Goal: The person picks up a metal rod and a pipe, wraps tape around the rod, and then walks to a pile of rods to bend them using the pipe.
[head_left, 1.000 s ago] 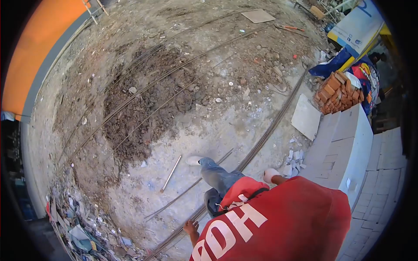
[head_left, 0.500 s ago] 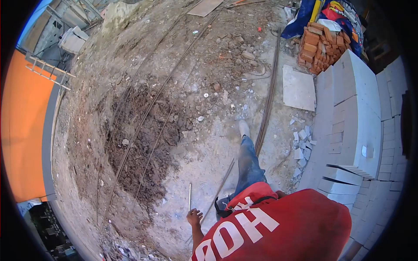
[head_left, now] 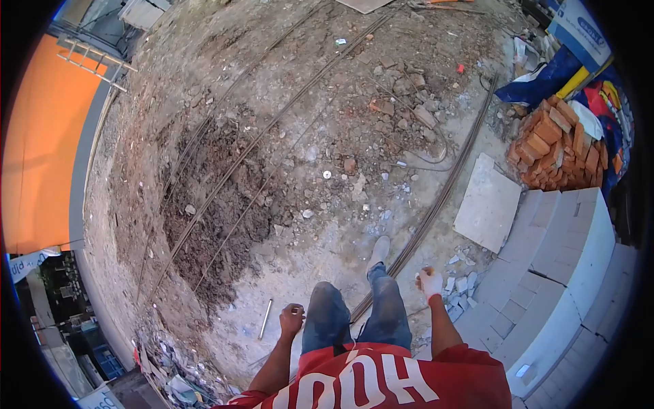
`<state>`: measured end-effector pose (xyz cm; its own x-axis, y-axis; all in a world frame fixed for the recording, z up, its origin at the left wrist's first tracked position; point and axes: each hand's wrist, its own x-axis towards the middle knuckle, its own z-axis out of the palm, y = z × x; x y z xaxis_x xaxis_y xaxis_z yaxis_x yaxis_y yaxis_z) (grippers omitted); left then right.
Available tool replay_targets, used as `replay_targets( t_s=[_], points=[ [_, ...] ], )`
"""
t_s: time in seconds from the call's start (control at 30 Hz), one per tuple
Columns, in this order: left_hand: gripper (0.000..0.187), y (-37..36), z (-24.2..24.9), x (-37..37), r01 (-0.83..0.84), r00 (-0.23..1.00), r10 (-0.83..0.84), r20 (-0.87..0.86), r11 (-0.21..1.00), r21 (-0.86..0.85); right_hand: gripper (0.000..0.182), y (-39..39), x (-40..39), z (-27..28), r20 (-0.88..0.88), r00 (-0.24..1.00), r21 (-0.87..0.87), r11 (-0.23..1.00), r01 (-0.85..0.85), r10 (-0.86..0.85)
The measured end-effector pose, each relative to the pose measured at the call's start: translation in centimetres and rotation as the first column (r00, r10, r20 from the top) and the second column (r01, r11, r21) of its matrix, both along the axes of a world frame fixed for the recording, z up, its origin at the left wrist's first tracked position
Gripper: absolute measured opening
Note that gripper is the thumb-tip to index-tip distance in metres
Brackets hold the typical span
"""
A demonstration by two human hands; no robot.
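My left hand (head_left: 293,318) hangs beside my left knee with its fingers curled in; I see nothing in it. A short pale metal rod or tube (head_left: 266,319) lies on the ground left of that hand, apart from it. My right hand (head_left: 429,281) is held out past my right leg, its fingers closed. It looks whitish, and whether something small is in it cannot be made out. Broken white block pieces (head_left: 461,290) lie on the ground near the right hand. Long thin steel bars (head_left: 429,219) run in a bundle between my right foot and the right side.
White blocks (head_left: 545,293) are stacked along the right. Behind them stand a flat pale board (head_left: 488,203) and a red brick pile (head_left: 560,144). More bars (head_left: 238,155) cross a dark dug patch (head_left: 225,225). An orange panel (head_left: 44,150) borders the left.
The view has turned, so the blocks, bricks and bars sit lower and farther right. My right hand, hidden before, now shows. My left hand is farther from the rod, its fingers more curled.
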<state>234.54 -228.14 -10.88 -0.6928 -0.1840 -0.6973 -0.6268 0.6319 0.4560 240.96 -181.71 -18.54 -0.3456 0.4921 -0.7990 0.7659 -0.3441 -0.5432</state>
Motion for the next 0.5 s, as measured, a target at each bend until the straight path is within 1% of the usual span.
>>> replay_targets(
  t_s=[0.03,0.07,0.1,0.13,0.17,0.2,0.23,0.27,0.3,0.33,0.37,0.4,0.43,0.47,0.5],
  points=[
    [0.02,2.0,0.5,-1.8,0.027,1.0,-0.027,0.001,0.999,0.024,0.013,1.3,-2.7,-0.2,-0.051,0.999,0.011,1.0,0.007,-0.006],
    [0.02,3.6,0.9,-3.4,0.056,0.998,-0.056,0.001,0.997,0.045,0.013,2.4,-5.6,0.2,-0.07,0.997,0.032,0.999,-0.02,0.023],
    [0.02,5.0,1.2,-5.0,0.049,0.999,-0.05,0.011,0.998,0.041,0.012,3.4,-8.3,0.4,-0.091,0.995,0.052,0.998,-0.045,0.05],
    [0.02,6.3,1.3,-6.3,0.021,0.999,-0.025,0.043,0.995,0.096,0.012,4.3,-10.2,0.0,-0.079,0.995,0.047,0.997,-0.054,0.057],
    [0.019,7.2,1.2,-7.1,-0.011,0.997,0.0,0.073,0.989,0.15,0.014,5.0,-12.0,-0.7,-0.111,0.988,0.101,0.991,-0.092,0.103],
    [0.019,7.9,0.7,-7.9,-0.02,0.997,0.008,0.083,0.989,0.147,0.016,5.8,-13.6,-2.2,-0.142,0.978,0.156,0.98,-0.127,0.149],
    [0.019,8.5,0.0,-8.8,0.002,0.992,-0.02,0.121,0.99,0.143,0.016,6.5,-15.3,-4.0,-0.133,0.979,0.153,0.979,-0.134,0.154],
    [0.018,9.1,-0.7,-9.5,0.027,0.985,-0.05,0.164,0.99,0.14,0.02,7.2,-16.3,-7.0,-0.085,0.97,0.232,0.951,-0.205,0.229],
    [0.018,9.5,-1.1,-10.0,0.027,0.981,-0.053,0.187,0.99,0.138,0.024,7.7,-17.1,-8.0,-0.023,0.955,0.303,0.912,-0.274,0.295],
    [0.018,9.9,-1.8,-10.9,0.076,0.97,-0.099,0.223,0.991,0.109,0.024,8.3,-17.8,-9.1,-0.001,0.959,0.302,0.914,-0.271,0.284],
    [0.018,10.6,-2.9,-12.2,0.129,0.956,-0.146,0.253,0.988,0.086,0.029,8.5,-19.8,-8.9,0.116,0.925,0.403,0.834,-0.378,0.363],
    [0.018,10.4,-4.6,-12.6,0.146,0.95,-0.166,0.265,0.985,0.093,0.033,8.8,-21.6,-8.9,0.238,0.877,0.479,0.735,-0.48,0.417],
    [0.018,9.5,-7.2,-13.0,0.255,0.947,-0.268,0.178,0.962,0.094,0.04,9.6,-23.5,-9.3,0.295,0.851,0.369,0.769,-0.521,0.435],
    [0.018,9.0,-9.1,-13.6,0.351,0.927,-0.359,0.109,0.932,0.085,0.04,10.3,-24.8,-10.5,0.313,0.852,0.357,0.779,-0.515,0.42],
    [0.018,9.2,-9.9,-15.0,0.358,0.919,-0.368,0.14,0.929,0.091,0.042,10.8,-25.8,-12.2,0.347,0.832,0.358,0.759,-0.544,0.433]
  ],
)
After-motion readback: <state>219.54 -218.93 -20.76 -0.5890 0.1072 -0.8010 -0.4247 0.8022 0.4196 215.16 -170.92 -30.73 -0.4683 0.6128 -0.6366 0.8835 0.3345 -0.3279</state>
